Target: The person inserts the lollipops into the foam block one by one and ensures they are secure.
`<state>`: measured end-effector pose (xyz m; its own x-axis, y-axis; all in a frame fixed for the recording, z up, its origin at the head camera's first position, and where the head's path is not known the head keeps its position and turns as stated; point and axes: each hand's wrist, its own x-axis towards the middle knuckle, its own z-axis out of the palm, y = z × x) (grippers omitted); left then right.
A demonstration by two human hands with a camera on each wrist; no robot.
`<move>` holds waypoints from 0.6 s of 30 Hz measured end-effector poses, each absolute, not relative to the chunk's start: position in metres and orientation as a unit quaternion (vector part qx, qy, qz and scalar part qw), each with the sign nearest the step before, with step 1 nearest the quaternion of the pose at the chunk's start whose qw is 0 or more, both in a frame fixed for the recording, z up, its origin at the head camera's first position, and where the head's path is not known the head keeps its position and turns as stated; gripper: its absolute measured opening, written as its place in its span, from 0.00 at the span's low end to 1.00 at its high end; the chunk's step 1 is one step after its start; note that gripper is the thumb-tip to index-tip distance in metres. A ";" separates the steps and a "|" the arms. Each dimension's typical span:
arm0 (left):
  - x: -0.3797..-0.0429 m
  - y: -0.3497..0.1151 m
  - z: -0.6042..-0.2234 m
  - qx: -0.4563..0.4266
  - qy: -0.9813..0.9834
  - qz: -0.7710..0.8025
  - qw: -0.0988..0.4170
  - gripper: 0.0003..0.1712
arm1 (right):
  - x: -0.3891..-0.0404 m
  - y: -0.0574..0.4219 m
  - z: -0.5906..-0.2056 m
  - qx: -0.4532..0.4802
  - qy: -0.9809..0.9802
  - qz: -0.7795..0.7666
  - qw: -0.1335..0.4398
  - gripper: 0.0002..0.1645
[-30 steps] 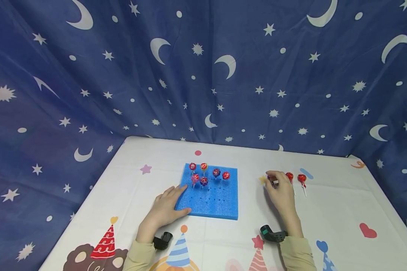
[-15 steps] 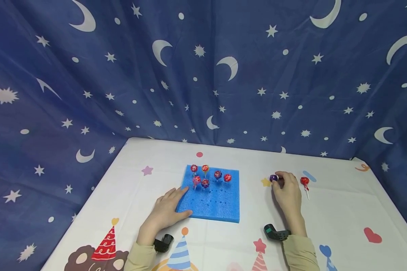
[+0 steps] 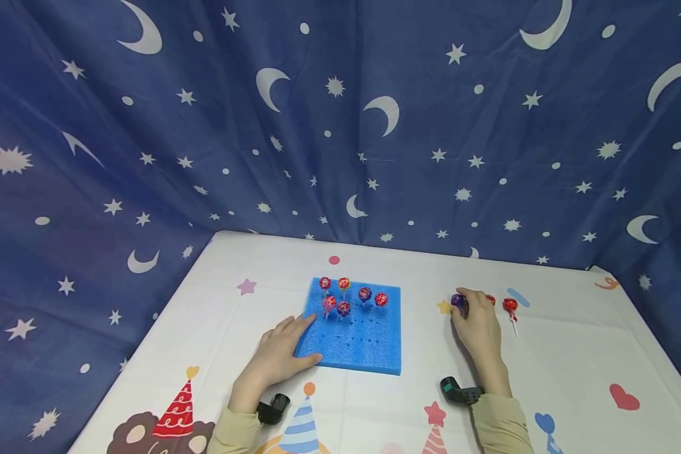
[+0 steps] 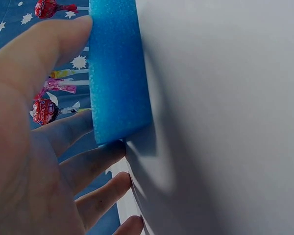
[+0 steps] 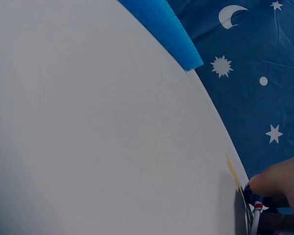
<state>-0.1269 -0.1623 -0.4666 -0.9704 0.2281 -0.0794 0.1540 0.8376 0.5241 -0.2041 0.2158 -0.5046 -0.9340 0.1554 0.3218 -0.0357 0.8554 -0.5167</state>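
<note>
My left hand (image 3: pixel 280 349) rests at the left side of a blue foam block (image 3: pixel 369 350), fingers fairly straight and spread, thumb at its front edge. In the left wrist view the thumb and a fingertip touch the foam (image 4: pixel 118 73). Several wrapped lollipops stand upright in the block's back part, among them a red lollipop (image 3: pixel 381 299). On the right, my right hand (image 3: pixel 479 328) pinches a purple-wrapped lollipop (image 3: pixel 457 301) between thumb and index finger, low over the table. In the right wrist view its white stick (image 5: pixel 255 223) points down below the thumb.
A red lollipop (image 3: pixel 510 306) lies right of my right hand, and another red lollipop (image 3: pixel 490 299) is mostly hidden behind that hand. Small holes dot the foam's front half. A patterned white cloth (image 3: pixel 567 353) covers the table; a dark blue star curtain (image 3: pixel 318 157) hangs behind.
My right hand shifts slightly right, then a little back left, with its fingers closing over the purple lollipop. The left hand stays on the foam block. The head view tilts slightly.
</note>
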 end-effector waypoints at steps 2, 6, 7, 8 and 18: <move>-0.127 -0.162 -0.467 0.102 0.956 0.266 0.068 0.44 | -0.204 0.216 -0.505 -0.028 -0.948 0.261 0.179 0.25; -0.127 -0.163 -0.468 0.103 0.956 0.267 0.065 0.44 | -0.204 0.217 -0.505 -0.017 -0.950 0.253 0.183 0.24; -0.127 -0.163 -0.468 0.103 0.956 0.267 0.065 0.44 | -0.204 0.216 -0.505 -0.016 -0.950 0.252 0.185 0.23; -0.127 -0.163 -0.468 0.103 0.956 0.267 0.065 0.44 | -0.204 0.216 -0.505 -0.015 -0.950 0.251 0.186 0.23; -0.127 -0.162 -0.467 0.100 0.956 0.268 0.065 0.44 | -0.202 0.211 -0.505 -0.015 -0.950 0.245 0.192 0.20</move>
<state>-0.1267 -0.1623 -0.4673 -0.9713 0.2269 -0.0707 0.1573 0.8367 0.5246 -0.2024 0.2108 -0.5049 -0.9258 0.1216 0.3578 -0.0663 0.8799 -0.4706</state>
